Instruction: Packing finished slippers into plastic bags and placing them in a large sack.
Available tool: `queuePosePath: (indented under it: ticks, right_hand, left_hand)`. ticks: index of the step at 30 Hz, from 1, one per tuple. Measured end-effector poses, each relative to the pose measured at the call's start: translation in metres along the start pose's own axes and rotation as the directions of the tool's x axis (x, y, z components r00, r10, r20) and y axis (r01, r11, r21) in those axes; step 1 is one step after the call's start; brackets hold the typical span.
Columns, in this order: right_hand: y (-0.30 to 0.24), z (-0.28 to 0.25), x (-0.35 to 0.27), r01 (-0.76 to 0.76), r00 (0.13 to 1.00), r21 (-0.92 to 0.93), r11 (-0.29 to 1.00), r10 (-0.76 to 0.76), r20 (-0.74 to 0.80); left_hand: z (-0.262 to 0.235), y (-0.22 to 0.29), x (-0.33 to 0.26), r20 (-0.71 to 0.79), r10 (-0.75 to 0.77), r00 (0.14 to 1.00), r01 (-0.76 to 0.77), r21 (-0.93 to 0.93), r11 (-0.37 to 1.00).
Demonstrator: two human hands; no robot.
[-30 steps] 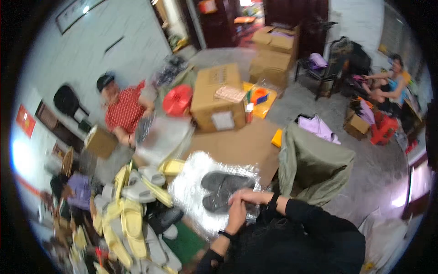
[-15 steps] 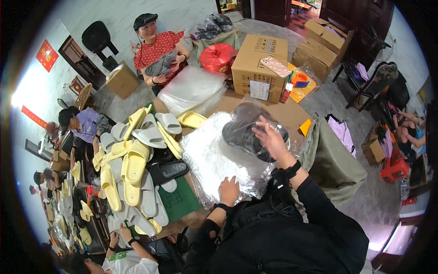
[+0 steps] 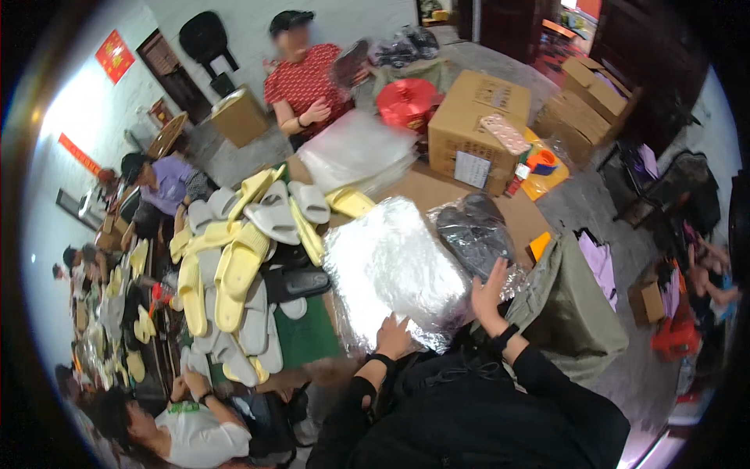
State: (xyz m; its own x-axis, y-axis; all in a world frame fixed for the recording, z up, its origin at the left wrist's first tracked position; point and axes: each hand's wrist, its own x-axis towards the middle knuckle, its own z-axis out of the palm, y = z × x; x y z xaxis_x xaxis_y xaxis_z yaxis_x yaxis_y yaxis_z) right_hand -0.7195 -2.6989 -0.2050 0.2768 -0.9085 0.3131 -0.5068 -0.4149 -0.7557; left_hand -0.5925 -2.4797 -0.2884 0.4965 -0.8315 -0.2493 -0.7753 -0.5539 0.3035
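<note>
Two hands are working here: I am seeing the right hand (image 3: 486, 291), fingers spread apart, touching the bagged dark slippers (image 3: 473, 233) lying just ahead of it, while the left hand (image 3: 393, 338), fingers flat, is resting on the clear bag stack (image 3: 394, 270).

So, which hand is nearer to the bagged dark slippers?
Right. The right hand touches the near edge of the bagged dark slippers; the left hand rests on the stack of clear bags, farther to the left.
</note>
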Motion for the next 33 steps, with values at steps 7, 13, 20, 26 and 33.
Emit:
queuePosePath:
  ticks: [7,13,20,26,33]
  right_hand:
    - [0.007,0.046,-0.031,0.344,0.107,0.184,0.921,-0.233,0.967]
    - [-0.018,0.078,-0.055,0.574,-0.074,0.115,0.811,-0.088,0.993]
    - [-0.031,0.090,-0.068,0.663,-0.291,0.215,0.718,-0.018,0.957]
    - [0.025,0.128,-0.067,0.738,-0.268,0.213,0.640,-0.012,0.963]
    - [0.025,0.127,-0.067,0.598,-0.343,0.244,0.764,-0.031,0.939]
  left_hand:
    - [-0.017,0.015,0.004,-0.011,0.013,1.000,-0.015,-0.210,0.978]
    - [-0.011,0.003,-0.010,-0.063,-0.153,0.986,0.122,-0.350,0.929]
    - [-0.040,-0.053,-0.010,-0.402,-0.430,0.808,0.218,-0.475,0.853]
    - [-0.163,-0.128,0.013,-0.614,-0.702,0.361,0.077,-0.730,0.679]
    - [-0.253,-0.191,0.004,-0.357,-0.933,0.052,-0.069,-0.933,0.353]
